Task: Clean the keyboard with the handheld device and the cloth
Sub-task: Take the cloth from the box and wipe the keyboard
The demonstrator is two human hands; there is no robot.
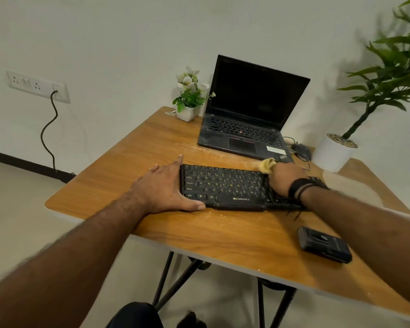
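A black keyboard [225, 187] lies in the middle of the wooden table [152, 147]. My left hand [162, 188] rests flat against its left end, fingers straight along the far corner and thumb along the front edge. My right hand [283, 179] sits on the keyboard's right part and grips a yellow cloth [266, 165], which sticks out past the fingers at the far edge. The right end of the keyboard is hidden under this hand and wrist. A black handheld device [323, 243] lies on the table near the front right, apart from both hands.
An open black laptop [246, 119] stands behind the keyboard, with a mouse [301, 150] to its right. A small flower pot [187, 100] sits at the far corner. A large white plant pot [333, 152] stands at the right. Pale dust streaks mark the tabletop.
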